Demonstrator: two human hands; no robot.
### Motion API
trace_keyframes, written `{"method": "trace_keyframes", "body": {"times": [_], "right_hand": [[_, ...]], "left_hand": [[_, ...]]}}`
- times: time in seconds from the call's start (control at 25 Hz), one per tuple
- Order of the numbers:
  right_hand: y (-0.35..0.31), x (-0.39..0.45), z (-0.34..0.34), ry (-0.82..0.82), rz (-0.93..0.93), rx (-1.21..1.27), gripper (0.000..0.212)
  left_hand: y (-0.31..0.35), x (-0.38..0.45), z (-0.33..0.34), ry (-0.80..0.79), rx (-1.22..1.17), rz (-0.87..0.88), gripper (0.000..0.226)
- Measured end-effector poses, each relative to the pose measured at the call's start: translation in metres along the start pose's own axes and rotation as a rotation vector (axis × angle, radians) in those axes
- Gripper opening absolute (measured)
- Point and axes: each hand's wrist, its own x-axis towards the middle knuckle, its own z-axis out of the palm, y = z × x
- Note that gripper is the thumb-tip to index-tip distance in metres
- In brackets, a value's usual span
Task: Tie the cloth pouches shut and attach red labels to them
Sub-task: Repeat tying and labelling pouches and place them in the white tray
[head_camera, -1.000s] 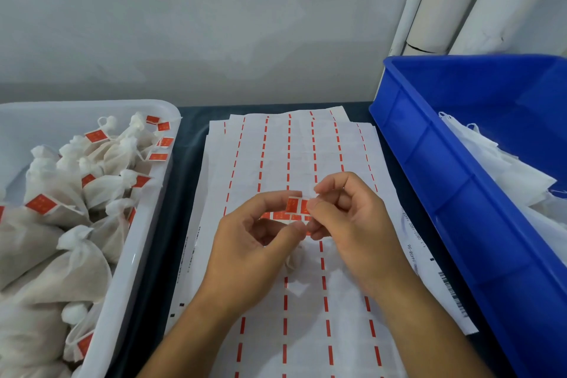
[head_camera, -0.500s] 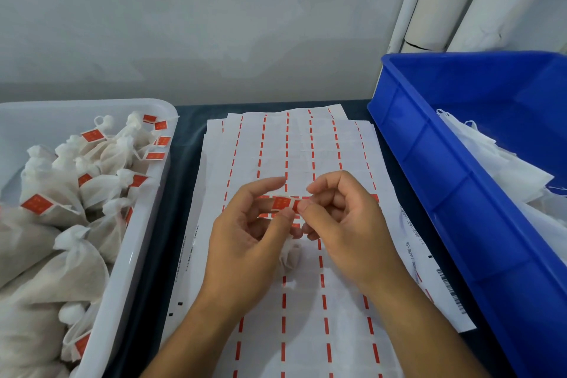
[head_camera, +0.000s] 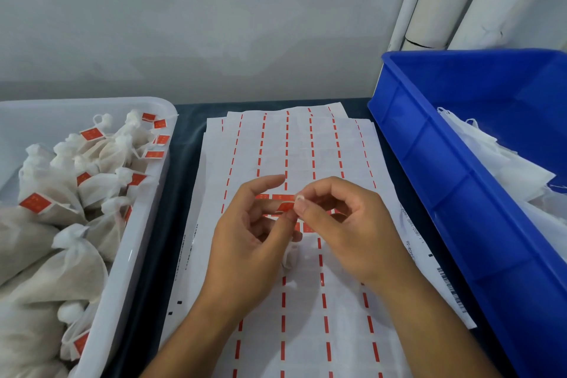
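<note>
Nearest, low under the fingers: long white backing sheets (head_camera: 306, 331) striped with red dashes, flat on the dark counter (head_camera: 184, 144). Just below the fingertips, tucked behind the left hand (head_camera: 245, 255), a small white cloth pouch (head_camera: 290, 258), mostly hidden; likely light, soft and crushable, best taken by its gathered neck or its string rather than the belly. Between the fingertips, a red label (head_camera: 286, 206), pinched by the left thumb and finger on one edge and by the right hand (head_camera: 346, 233) on the other, both sets of fingers curled onto it; thin, floppy, probably sticky on one face, so better held by the very edges, adhesive kept off the skin and off itself. Whether a string runs through the pinch: cannot tell. Left of the fingers, a white tray (head_camera: 141, 224) heaped with tied, labelled pouches (head_camera: 76, 273). Right and beyond, a blue bin (head_camera: 429, 163) holding limp white bags (head_camera: 506, 169), probably pouches not yet tied. Farthest, pale pipes (head_camera: 445, 3) against the wall.
</note>
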Motion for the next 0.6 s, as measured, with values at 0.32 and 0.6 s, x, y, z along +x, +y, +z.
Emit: {"method": "trace_keyframes", "body": {"times": [0.32, 0.6], "right_hand": [[0.003, 0.000, 0.006, 0.044, 0.066, 0.052, 0.008], [0.000, -0.001, 0.011, 0.141, 0.146, 0.215, 0.009]], "left_hand": [[0.000, -0.002, 0.002, -0.037, 0.170, 0.043, 0.039], [0.005, -0.007, 0.009, 0.126, 0.263, 0.125, 0.031]]}}
